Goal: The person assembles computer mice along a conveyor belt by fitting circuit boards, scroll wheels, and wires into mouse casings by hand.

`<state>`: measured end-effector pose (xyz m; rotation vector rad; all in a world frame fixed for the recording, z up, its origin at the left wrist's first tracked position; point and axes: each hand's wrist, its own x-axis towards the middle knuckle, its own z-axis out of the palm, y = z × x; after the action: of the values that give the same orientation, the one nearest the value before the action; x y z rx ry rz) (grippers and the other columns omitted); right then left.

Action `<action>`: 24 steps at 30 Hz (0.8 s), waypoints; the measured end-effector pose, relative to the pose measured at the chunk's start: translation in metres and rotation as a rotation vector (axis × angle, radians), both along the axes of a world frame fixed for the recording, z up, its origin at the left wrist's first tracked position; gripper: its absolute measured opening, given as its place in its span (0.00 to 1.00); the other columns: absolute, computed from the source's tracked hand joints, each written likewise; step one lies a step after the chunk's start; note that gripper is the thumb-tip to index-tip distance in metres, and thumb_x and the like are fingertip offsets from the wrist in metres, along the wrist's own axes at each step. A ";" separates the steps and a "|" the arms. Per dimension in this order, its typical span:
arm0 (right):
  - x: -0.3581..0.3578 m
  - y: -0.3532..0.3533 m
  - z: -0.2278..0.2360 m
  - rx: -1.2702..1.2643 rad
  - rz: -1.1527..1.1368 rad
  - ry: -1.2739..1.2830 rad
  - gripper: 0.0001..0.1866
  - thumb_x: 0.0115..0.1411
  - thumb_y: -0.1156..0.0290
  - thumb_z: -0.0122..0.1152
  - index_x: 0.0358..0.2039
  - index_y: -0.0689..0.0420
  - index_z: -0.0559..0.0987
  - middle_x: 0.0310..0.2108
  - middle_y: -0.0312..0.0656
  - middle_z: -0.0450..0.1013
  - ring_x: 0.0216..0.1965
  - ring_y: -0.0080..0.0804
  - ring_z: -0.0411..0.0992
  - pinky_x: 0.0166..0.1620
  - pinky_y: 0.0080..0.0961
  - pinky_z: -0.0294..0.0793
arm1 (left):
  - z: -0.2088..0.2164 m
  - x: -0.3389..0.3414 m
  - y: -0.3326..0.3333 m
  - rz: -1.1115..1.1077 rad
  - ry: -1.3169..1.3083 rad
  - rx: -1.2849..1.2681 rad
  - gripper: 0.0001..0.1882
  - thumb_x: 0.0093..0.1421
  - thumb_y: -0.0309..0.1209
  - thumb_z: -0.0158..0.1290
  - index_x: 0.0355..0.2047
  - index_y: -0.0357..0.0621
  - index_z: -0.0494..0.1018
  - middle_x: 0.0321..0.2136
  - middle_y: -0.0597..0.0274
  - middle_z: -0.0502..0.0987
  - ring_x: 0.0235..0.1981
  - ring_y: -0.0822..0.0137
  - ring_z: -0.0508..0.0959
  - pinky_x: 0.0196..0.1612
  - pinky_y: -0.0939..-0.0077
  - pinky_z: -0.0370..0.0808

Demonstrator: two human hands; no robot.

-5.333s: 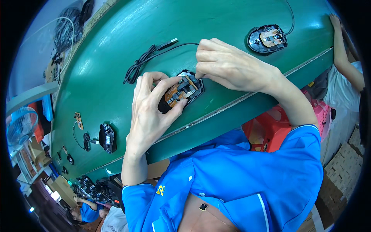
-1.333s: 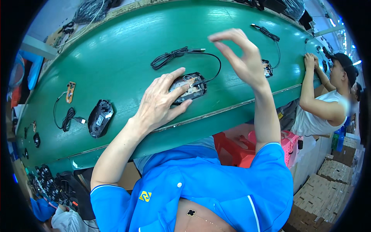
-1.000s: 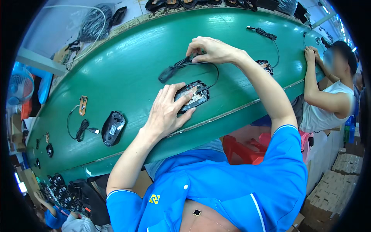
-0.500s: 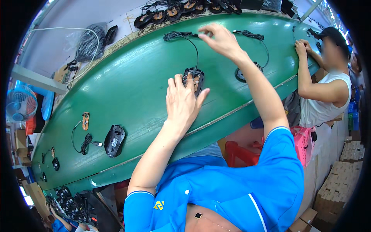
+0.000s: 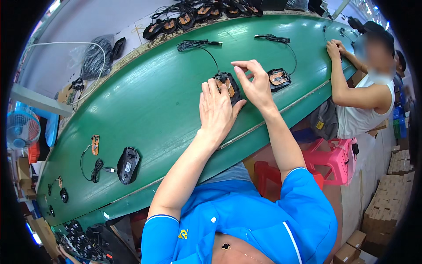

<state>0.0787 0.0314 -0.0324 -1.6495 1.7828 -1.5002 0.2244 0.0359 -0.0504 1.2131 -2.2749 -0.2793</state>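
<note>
While the left hand lays loosely spread fingers on the opened computer mouse, we note the right hand beside it, fingers parted, empty.

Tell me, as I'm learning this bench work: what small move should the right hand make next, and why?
I'd probably bring the right hand to the right side of the open mouse to help steady it: the left hand covers its near end, the right hand is close by and seemingly empty, and the cable lies beyond on the table.
</note>
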 end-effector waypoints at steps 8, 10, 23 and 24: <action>-0.003 -0.004 -0.021 -0.107 0.084 0.332 0.09 0.60 0.72 0.62 0.41 0.52 0.85 0.43 0.35 0.78 0.45 0.35 0.71 0.51 0.30 0.70 | -0.010 0.022 -0.021 -0.102 0.045 -0.215 0.19 0.62 0.39 0.55 0.46 0.35 0.77 0.55 0.50 0.69 0.56 0.51 0.69 0.63 0.53 0.61; -0.003 -0.006 -0.024 -0.099 0.084 0.370 0.09 0.60 0.72 0.62 0.40 0.52 0.85 0.44 0.34 0.78 0.47 0.34 0.70 0.53 0.30 0.68 | -0.016 0.024 -0.025 -0.119 0.047 -0.314 0.18 0.64 0.38 0.52 0.47 0.37 0.77 0.56 0.52 0.70 0.60 0.52 0.68 0.67 0.52 0.57; -0.013 -0.027 -0.008 0.085 0.041 0.716 0.20 0.71 0.58 0.45 0.38 0.48 0.87 0.48 0.30 0.78 0.53 0.34 0.67 0.60 0.35 0.58 | -0.024 0.027 -0.022 -0.186 -0.017 -0.307 0.16 0.67 0.32 0.48 0.51 0.41 0.76 0.56 0.58 0.73 0.65 0.57 0.66 0.69 0.52 0.54; -0.016 -0.028 -0.006 0.106 0.068 0.745 0.21 0.71 0.57 0.44 0.38 0.48 0.87 0.48 0.30 0.78 0.54 0.34 0.66 0.60 0.35 0.57 | -0.025 0.027 -0.022 -0.182 -0.006 -0.309 0.16 0.67 0.32 0.48 0.51 0.41 0.76 0.56 0.58 0.73 0.64 0.56 0.66 0.69 0.52 0.54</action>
<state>0.0629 0.0031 -0.0381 -2.3744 2.0522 -0.7723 0.2514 0.0141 -0.0755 0.8534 -2.3307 0.0116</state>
